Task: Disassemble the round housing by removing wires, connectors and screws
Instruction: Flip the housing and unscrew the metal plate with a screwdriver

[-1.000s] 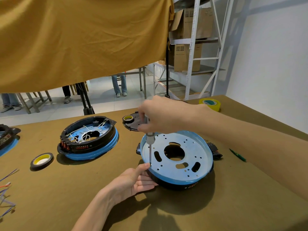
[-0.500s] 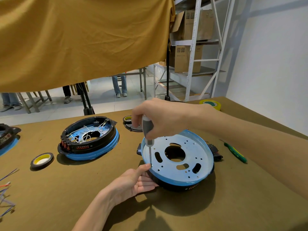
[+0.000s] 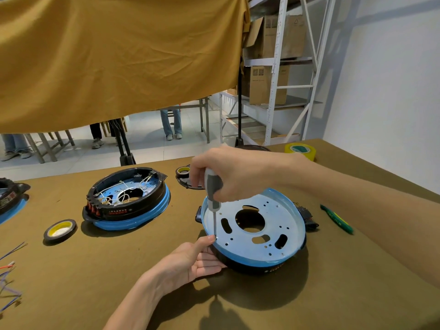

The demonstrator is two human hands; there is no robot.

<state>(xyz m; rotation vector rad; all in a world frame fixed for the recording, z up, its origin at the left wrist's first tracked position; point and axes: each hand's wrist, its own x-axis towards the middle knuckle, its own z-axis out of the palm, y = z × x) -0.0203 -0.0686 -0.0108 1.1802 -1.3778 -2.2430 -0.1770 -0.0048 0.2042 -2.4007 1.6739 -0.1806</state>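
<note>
Screwdriver [image 3: 212, 186] in right hand [image 3: 234, 173] grip, tip at housing [image 3: 254, 225] rim beside left hand [image 3: 190, 260] clasping it.

The counter [image 3: 309, 303] wears a plain olive-brown cloth, and a mustard-yellow curtain [image 3: 114, 60] hangs above it. The round housing [image 3: 254, 231] shows a pale blue-grey metal plate with dark cut-outs, a bright blue rim and a black body with small orange lettering. The screwdriver [image 3: 212, 189] has a grey handle with a lighter cap. A second housing [image 3: 127, 198] is black over blue, with white wires and red connectors. One tape roll [image 3: 60, 229] is black around yellow; another [image 3: 300, 150] is yellow with a teal core. The pen [image 3: 337, 219] is green and yellow. Loose wires [image 3: 9, 267] are blue, purple and red.
</note>
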